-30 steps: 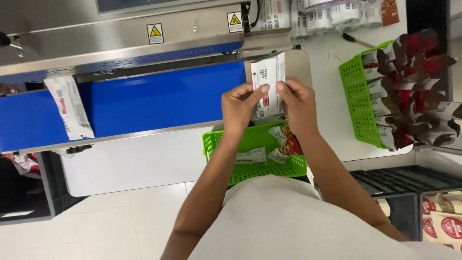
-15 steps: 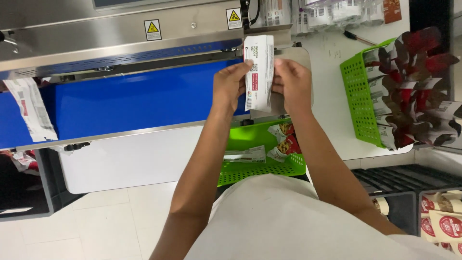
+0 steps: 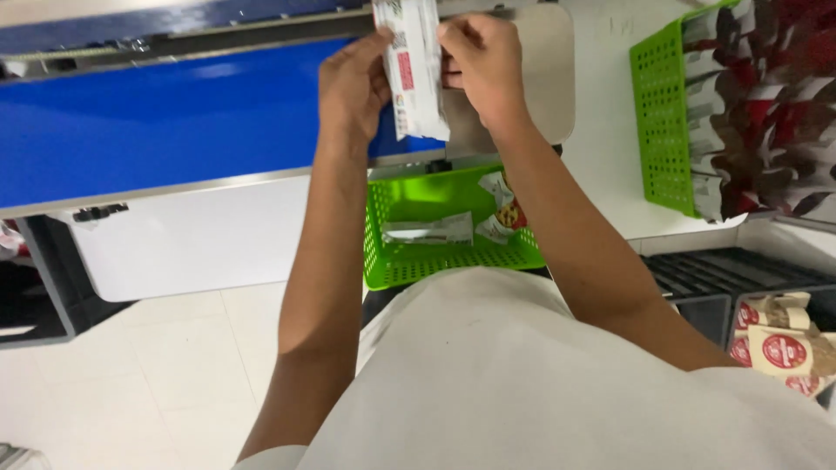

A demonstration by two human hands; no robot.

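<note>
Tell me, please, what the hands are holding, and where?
A white packet, upright: left hand fingers on its left edge, right hand on its right edge.

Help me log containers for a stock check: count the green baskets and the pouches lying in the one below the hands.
Green baskets: 2, one below the hands and one at right
Pouches lying in the lower basket: 3, one silver, two printed
Total: 5

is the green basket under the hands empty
No, the green basket below the hands holds a silvery pouch and a couple of printed packets.
</note>
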